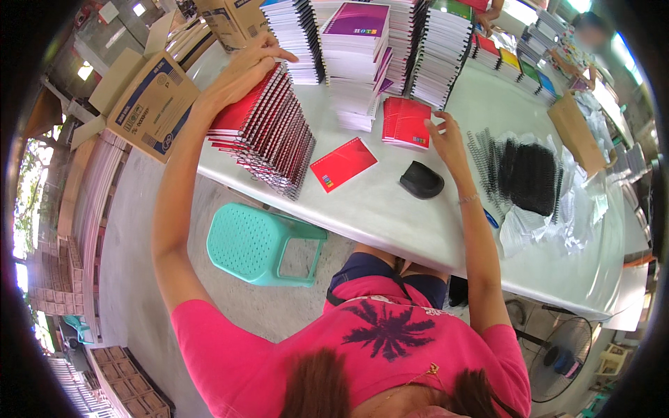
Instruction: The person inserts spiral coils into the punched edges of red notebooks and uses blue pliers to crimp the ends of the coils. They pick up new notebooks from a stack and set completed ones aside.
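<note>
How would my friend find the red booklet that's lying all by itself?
On the big silvery-white table, find the tall stack of red spiral-bound notebooks at the person's left hand. Just right of that stack lies a thin red booklet. Unlike the stack and the small red pile farther right, it lies alone, touching neither.

I count one red spiral-notebook stack (279, 132) by the left hand (256, 59), one rounded black object (421, 180) near the right hand (444, 132)

Daylight glares through openings (31, 202) left of the counter (390, 219), whose pale top shines softly. Around it, straight edges curve toward a black rim.
</note>
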Tool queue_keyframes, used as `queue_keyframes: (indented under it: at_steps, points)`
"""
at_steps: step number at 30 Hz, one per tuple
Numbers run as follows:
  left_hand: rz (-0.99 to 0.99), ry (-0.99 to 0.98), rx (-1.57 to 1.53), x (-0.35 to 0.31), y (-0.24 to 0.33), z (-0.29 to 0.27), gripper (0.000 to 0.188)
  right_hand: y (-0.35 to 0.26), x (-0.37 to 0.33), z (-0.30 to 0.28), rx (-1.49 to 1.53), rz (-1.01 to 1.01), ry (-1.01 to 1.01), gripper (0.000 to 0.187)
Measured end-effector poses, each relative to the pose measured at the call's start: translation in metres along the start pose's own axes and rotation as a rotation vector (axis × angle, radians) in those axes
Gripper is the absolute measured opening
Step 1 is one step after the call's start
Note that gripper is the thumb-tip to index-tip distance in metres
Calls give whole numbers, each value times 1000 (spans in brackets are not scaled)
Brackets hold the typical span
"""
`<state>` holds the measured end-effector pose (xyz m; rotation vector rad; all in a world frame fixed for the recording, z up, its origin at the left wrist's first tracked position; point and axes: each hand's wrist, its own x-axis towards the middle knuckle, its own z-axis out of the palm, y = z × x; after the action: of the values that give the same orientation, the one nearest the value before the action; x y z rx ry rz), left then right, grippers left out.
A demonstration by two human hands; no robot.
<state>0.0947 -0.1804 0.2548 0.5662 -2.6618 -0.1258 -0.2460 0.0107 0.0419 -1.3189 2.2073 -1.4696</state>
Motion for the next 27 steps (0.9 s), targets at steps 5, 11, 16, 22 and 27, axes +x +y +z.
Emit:
queue_keyframes:
  at_steps: [5,11,16,22,27]
  points:
    - [-12,327,9,-25,60,-34,31,4,5,35,1,81,-59,55]
    - [58,409,-251,-56,157,1,23,36,13,23,41,133,-15,52]
    - [-98,244,-680,-57,180,99,29,-28,-8,-11,110,185,-26,49]
    - [-602,303,-1351,-26,202,196,44,-71,-77,-41,681,113,-44,52]
    - [-351,140,-1410,-29,218,203,33,-67,-135,-58,713,104,-64,49]
